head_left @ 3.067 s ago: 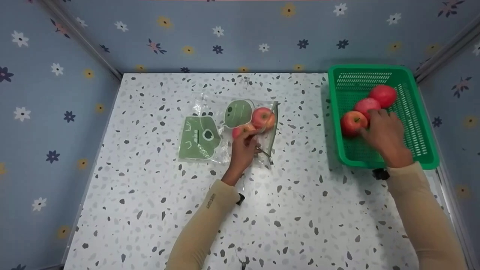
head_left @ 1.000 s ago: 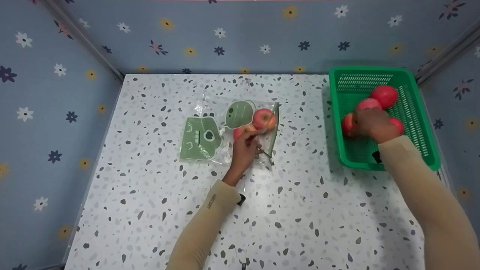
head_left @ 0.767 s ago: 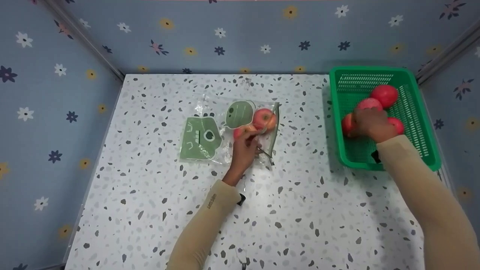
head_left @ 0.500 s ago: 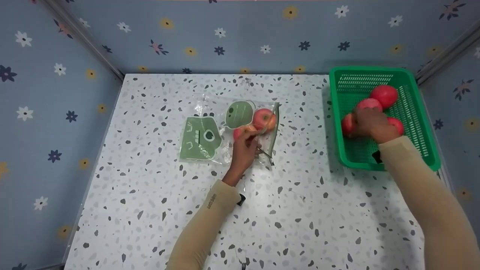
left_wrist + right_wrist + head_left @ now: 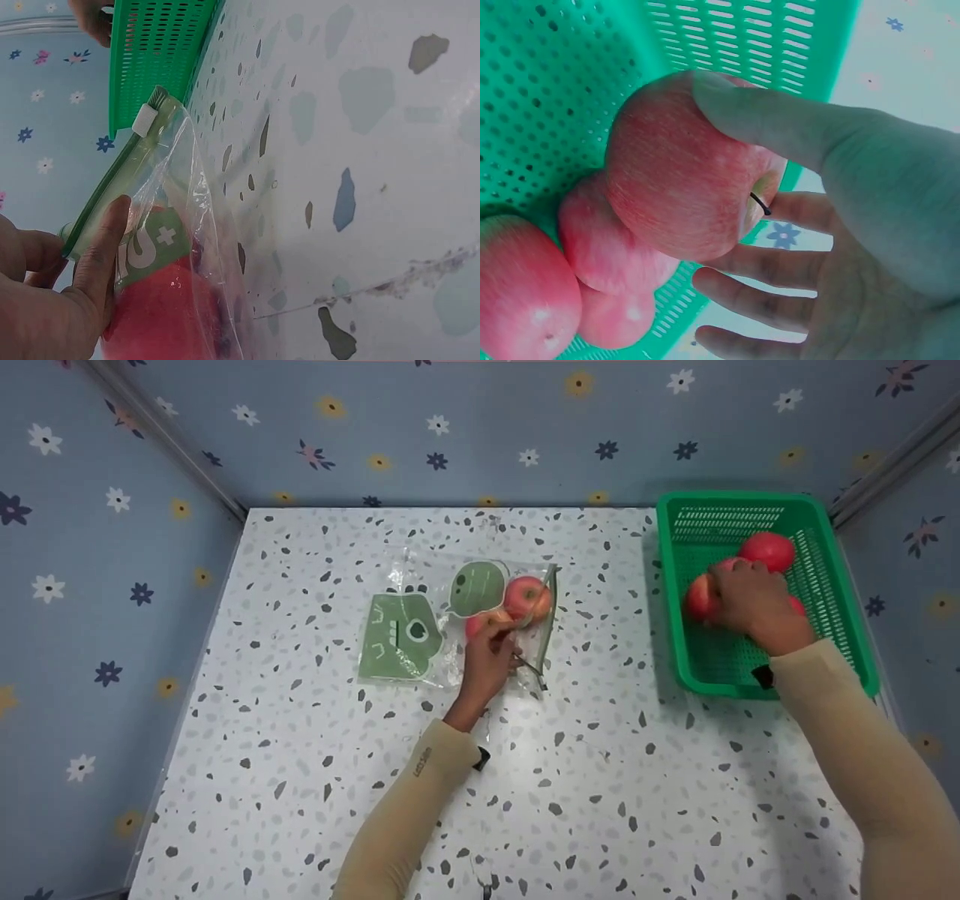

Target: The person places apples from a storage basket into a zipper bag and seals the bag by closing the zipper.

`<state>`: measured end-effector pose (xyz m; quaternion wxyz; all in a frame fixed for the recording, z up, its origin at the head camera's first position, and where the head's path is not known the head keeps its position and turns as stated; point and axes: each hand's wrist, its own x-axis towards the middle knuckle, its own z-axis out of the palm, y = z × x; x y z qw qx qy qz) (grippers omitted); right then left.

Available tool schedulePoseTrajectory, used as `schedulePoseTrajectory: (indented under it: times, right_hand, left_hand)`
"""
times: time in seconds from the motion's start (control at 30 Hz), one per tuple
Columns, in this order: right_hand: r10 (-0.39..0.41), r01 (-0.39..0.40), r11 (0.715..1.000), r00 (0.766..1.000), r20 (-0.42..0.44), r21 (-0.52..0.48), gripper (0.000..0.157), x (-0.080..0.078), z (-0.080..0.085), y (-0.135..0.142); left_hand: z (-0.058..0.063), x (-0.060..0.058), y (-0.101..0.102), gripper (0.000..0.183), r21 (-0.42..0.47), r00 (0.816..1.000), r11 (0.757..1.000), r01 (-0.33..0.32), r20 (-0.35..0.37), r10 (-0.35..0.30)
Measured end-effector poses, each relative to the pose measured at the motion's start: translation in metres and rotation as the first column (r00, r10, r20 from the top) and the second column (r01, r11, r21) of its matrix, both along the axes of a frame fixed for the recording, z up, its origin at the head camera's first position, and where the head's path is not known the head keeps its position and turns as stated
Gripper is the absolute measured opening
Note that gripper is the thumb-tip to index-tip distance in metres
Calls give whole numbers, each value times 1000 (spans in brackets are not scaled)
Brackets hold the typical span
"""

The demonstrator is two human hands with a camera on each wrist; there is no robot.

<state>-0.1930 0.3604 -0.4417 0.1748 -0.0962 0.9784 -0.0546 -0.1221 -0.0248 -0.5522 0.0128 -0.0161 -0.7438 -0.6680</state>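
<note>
Head: clear bag (image 5: 442, 649) mid-worktop (image 5: 600, 780), two bagged apples (image 5: 527, 598) showing; left hand (image 5: 487, 664) pinches its mouth, likely steadying it. From there, green basket (image 5: 727, 688) at 3 o'clock; right hand (image 5: 757, 600) grasps basket apple (image 5: 703, 598).
Left wrist: slider (image 5: 145, 120) at hand's 1 o'clock.
Right wrist: thumb opposes fingers, probably against rolling; loose apples (image 5: 529, 289) toward 8 o'clock.

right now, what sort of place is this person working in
Probably a small indoor booth set up for tabletop work: flower-patterned panels stand at the back, left and right, around a speckled tabletop holding a green basket of apples.
</note>
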Motion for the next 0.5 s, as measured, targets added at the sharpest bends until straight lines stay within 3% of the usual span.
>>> schedulePoseTrajectory:
  times: [0.2, 0.5]
  right_hand:
    - [13, -11, 1000, 997, -79, 23, 74, 8, 4, -1]
    - [53, -46, 998, 976, -213, 39, 67, 22, 14, -4]
  left_hand:
    - [0, 0, 1, 25, 21, 1000, 1000, -2, 15, 1]
    - [0, 0, 1, 26, 29, 1000, 1000, 8, 16, -9]
